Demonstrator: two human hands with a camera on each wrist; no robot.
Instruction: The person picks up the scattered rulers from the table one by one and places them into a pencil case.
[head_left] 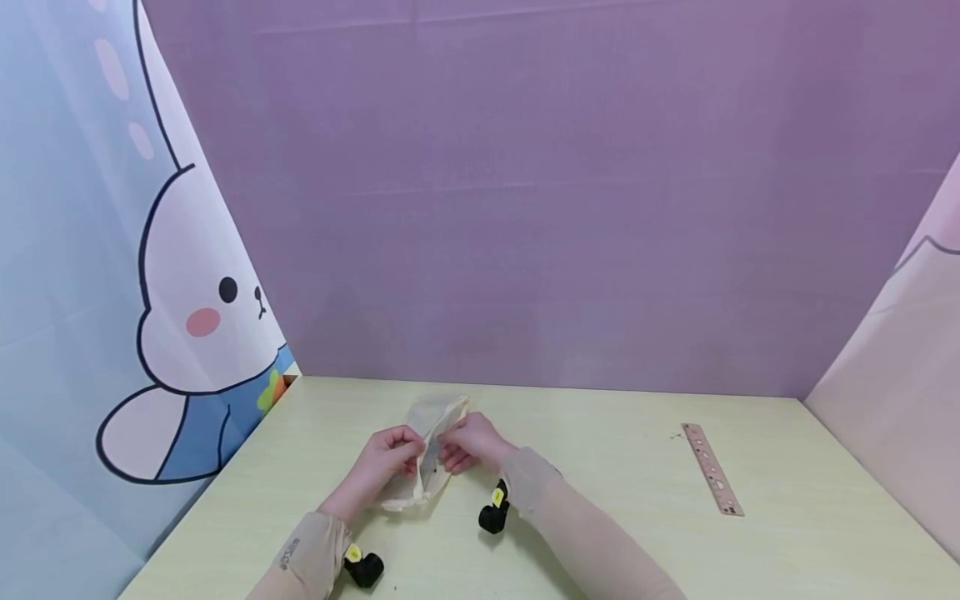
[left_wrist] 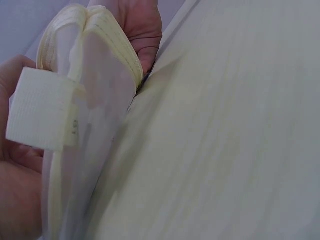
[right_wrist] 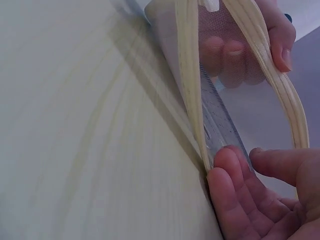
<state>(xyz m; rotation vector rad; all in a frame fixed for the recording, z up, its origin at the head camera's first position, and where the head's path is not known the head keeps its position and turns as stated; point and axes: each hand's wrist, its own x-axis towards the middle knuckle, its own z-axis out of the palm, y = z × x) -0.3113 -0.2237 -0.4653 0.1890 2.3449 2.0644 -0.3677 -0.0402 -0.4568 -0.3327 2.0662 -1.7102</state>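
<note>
A pale mesh zip pouch [head_left: 402, 495] lies tilted on the table between both hands, its cream zip edges [right_wrist: 188, 75] spread apart. My left hand [head_left: 391, 458] pinches one edge of the opening; in the right wrist view its fingers show through the mesh. A white fabric tab [left_wrist: 40, 107] sticks out from the pouch beside the left hand. Inside the opening, a clear ruler [right_wrist: 220, 112] with fine tick marks slants along the mesh. My right hand [head_left: 471, 442] is at the other end of the opening, its thumb and fingertips [right_wrist: 227, 165] around the ruler's near end.
A pinkish flat ruler [head_left: 712, 469] with cut-out holes lies on the pale table [head_left: 600, 475] to the right. Black wrist cameras [head_left: 492, 514] hang below both wrists. A purple cloth [head_left: 540, 200] stands behind the table, with a cartoon-printed curtain [head_left: 67, 275] at the left.
</note>
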